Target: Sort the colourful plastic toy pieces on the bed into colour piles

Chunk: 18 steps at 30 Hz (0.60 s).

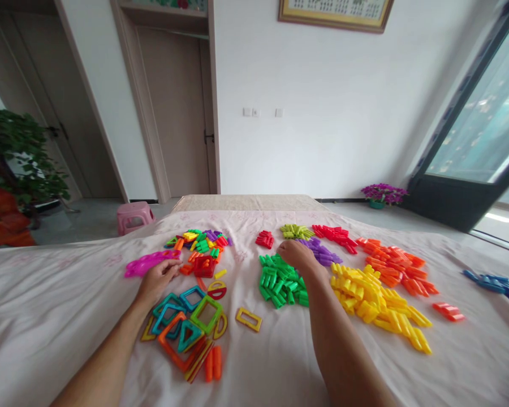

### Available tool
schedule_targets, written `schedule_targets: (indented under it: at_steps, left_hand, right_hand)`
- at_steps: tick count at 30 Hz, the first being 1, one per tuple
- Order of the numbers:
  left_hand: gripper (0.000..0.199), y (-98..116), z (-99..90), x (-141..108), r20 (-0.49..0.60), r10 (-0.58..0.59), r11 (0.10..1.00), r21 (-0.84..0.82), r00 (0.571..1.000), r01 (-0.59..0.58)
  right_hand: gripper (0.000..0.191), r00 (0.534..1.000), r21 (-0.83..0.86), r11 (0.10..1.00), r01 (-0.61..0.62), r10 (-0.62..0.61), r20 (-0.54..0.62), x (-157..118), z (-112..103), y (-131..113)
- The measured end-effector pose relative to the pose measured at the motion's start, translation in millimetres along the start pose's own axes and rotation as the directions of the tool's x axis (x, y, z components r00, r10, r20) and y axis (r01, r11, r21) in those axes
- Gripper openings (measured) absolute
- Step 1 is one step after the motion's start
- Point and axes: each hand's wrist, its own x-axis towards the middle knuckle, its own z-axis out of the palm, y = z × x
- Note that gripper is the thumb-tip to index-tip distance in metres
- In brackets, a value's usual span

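Note:
My left hand (161,276) is beside a magenta plastic piece (146,263) with a wavy outline. Its thumb and fingers are slightly apart, pointing toward orange pieces and a stacked red square piece (204,266). My right hand (297,255) is over the far edge of a pile of green plastic tubes (280,280), its fingers curled in. What those fingers hold, if anything, is hidden. Purple tubes (322,251) lie just right of that hand, with yellow-green tubes (296,231) behind it and a small red group (264,239) to its left.
Mixed colourful pieces (203,240) form a heap at the back left. Frame-shaped tiles (206,314) lie nearer. Rightward are yellow tubes (369,297), orange tubes (396,263), red tubes (335,236) and blue pieces (498,285). A pale cloth (254,367) covers the surface.

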Motion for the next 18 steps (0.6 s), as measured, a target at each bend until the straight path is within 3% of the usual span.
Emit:
schedule_targets:
  at_steps: [4, 9, 14, 18]
  left_hand:
    - [0.053, 4.1, 0.3, -1.2, -0.002, -0.003, 1.000, 0.000, 1.000, 0.003]
    - [0.054, 4.4, 1.8, -0.9, -0.014, -0.011, 1.000, 0.008, 1.000, 0.011]
    - [0.053, 4.5, 2.4, -1.0, -0.008, -0.022, 1.000, 0.014, 1.000, 0.022]
    - [0.053, 7.3, 2.3, -1.8, -0.007, -0.021, 1.000, 0.015, 1.000, 0.021]
  right_hand:
    - [0.031, 0.997, 0.001, 0.999, 0.054, -0.054, 0.062, 5.0, 13.6, 3.5]
    - [0.031, 0.989, -0.018, 0.992, 0.125, -0.126, -0.074, 3.8, 17.9, -24.2]
    - [0.033, 0.906, 0.116, 0.899, 0.423, -0.418, -0.070, -6.8, 44.1, -81.2]
    - [0.033, 0.835, 0.129, 0.824, 0.551, -0.543, -0.094, -11.1, 80.0, -117.3]
